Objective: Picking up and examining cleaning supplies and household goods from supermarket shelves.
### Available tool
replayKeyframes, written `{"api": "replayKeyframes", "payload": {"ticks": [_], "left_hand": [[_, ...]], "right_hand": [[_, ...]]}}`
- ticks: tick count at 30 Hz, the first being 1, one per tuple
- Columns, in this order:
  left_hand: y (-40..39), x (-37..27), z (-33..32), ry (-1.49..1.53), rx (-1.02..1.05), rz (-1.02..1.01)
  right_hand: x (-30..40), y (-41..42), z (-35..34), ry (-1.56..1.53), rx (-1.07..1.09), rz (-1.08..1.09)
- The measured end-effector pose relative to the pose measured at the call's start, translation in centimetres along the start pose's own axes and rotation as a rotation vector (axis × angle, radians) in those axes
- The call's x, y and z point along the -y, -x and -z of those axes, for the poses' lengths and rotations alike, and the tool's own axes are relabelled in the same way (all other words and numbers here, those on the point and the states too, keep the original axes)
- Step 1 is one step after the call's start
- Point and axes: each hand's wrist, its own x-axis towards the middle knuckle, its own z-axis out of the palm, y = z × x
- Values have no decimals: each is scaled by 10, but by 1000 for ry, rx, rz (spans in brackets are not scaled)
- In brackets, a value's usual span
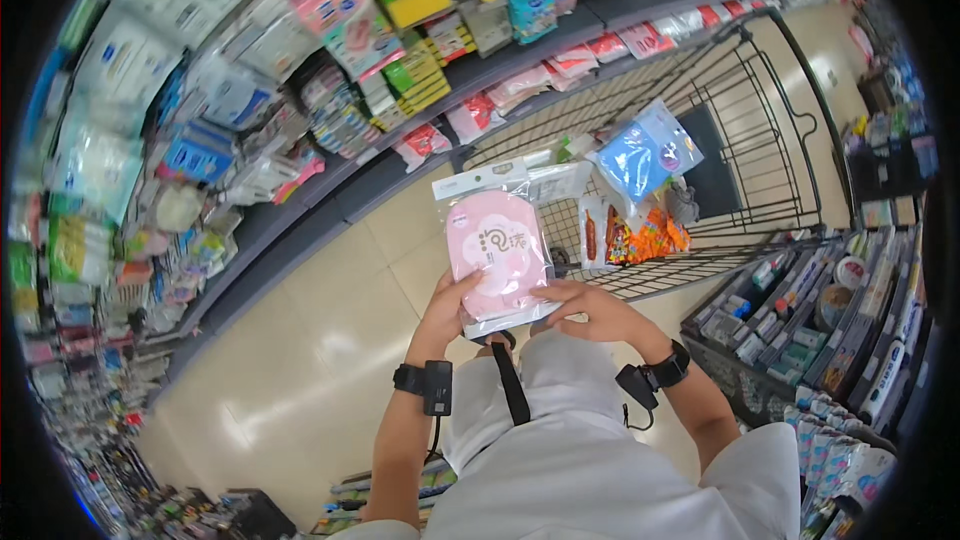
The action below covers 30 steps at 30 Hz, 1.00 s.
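Observation:
Between my hands is a pink item in a clear plastic package [498, 251] with a white header. My left hand [448, 304] grips its lower left edge, thumb on the front. At the lower right corner, my right hand [592, 309] touches the package with its fingertips; its grip is partly hidden. Just beyond stands a wire shopping cart [675, 274]. In it lie a blue packaged item [642, 154], orange snack packets [652, 238], a packaged sausage [592, 232] and a grey item [682, 202]. Both my wrists wear black strapped devices.
A long store shelf [300, 199] with packaged goods curves along the left and top, with red and white price tags [574, 60] on its edge. At the right stands a display bin [750, 371] of boxed and tubed goods. Pale floor tiles [315, 330] show between.

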Motion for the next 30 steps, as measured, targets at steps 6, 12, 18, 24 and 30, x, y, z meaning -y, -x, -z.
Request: {"api": "replayKeyframes", "payload": {"ticks": [6,12,18,24,30], "left_hand": [[66,-6,64,26,9,-160],[124,-16,92,32,-38,-285],[160,-16,113,1,-25,-345],[182,-4,144,90,-51,-421],[191,-2,163,148,-7,-389]], "right_hand": [[34,-14,-49,-152,-11,-131],[41,-42,-98,-304,-118,-289],[41,-83,-135,-283,-56,-186],[73,-102,-157,-279,18,-174],[73,-110,-172,-373,59,-178]]}}
